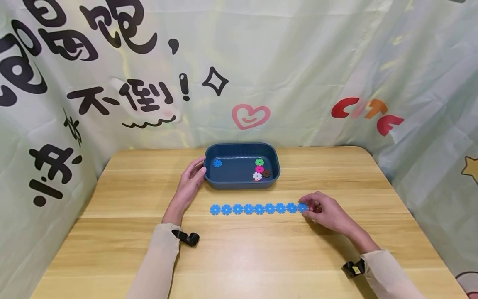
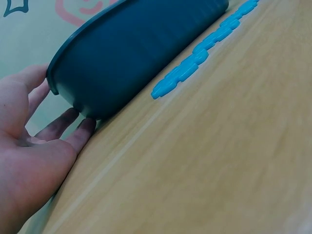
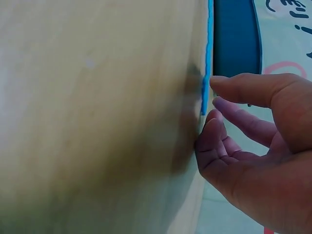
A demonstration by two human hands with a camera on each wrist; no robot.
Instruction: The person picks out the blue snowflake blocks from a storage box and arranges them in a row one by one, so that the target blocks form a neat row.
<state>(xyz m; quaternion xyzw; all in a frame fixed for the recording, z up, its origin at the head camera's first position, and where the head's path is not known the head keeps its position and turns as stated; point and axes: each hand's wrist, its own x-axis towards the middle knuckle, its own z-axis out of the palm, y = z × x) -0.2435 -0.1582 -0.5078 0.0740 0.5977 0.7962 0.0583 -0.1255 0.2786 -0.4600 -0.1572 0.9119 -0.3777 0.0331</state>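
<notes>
A row of linked blue snowflake discs (image 1: 259,209) lies flat on the wooden table. My right hand (image 1: 328,211) is at the row's right end, with thumb and fingertips about the last blue snowflake disc (image 1: 303,208). In the right wrist view, the row (image 3: 206,58) appears edge-on beside the fingertips. Behind the row stands a dark blue plastic tray (image 1: 242,185). My left hand (image 1: 189,182) rests against its left end, fingers fairly straight; in the left wrist view, fingertips touch the tray (image 2: 122,53) at its rim and lower down near its base.
Inside the tray, a single blue disc (image 1: 217,163) lies at the left. Green (image 1: 259,162), pink (image 1: 259,169), white (image 1: 257,176) and brown (image 1: 266,173) discs gather at the right. A printed curtain (image 1: 298,62) hangs behind the table (image 1: 239,257).
</notes>
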